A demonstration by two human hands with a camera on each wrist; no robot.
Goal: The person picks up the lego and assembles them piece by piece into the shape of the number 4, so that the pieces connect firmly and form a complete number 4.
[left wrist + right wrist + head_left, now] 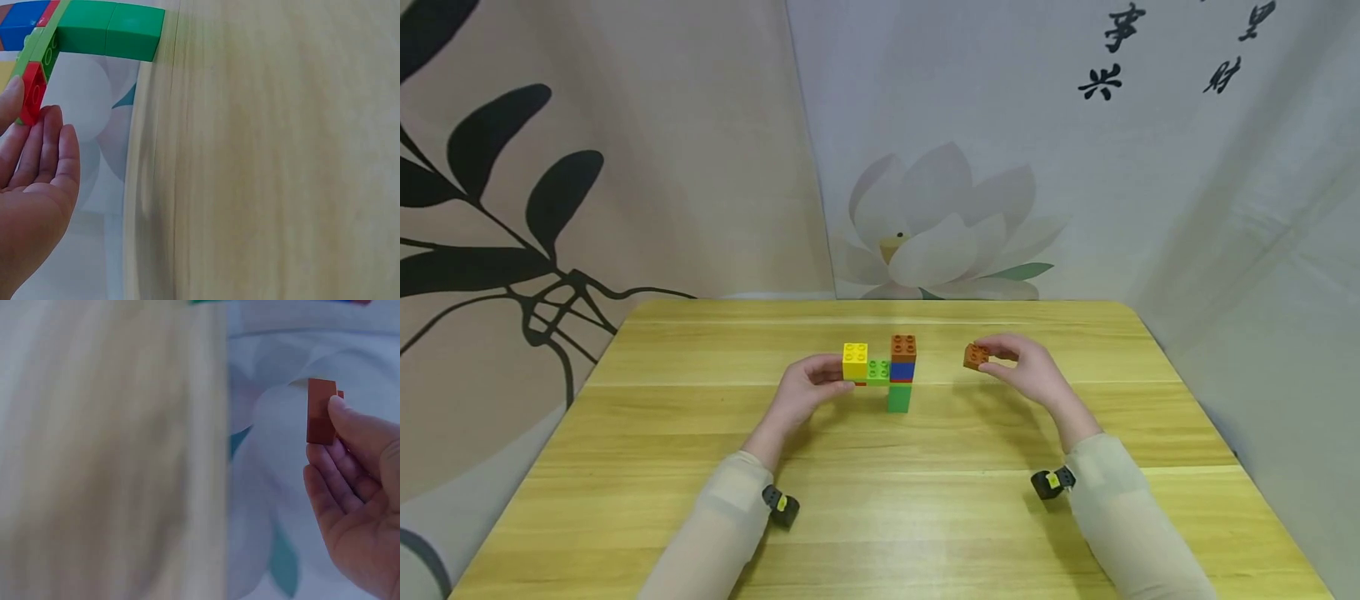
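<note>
My left hand point(808, 386) holds one end of a toy brick build, thumb and fingers at the yellow brick point(855, 360) and the red brick point(32, 94) under it. A light green brick point(878, 371) bridges from there to a column. Stacked in that column are a brown brick point(903, 347) on top, a blue brick point(902, 371), a thin red layer and green bricks point(112, 30) at the bottom. Whether the column's foot touches the table cannot be told. To the right, apart from the build, my right hand point(1026, 367) pinches a loose brown brick point(321, 411) between thumb and fingers.
Both hands are over a wooden table point(880, 517) with rounded far corners. Behind its far edge hangs a pale cloth point(962, 92) printed with a lotus and dark characters. A small dark camera point(782, 507) is strapped to the left wrist, another camera point(1051, 483) to the right.
</note>
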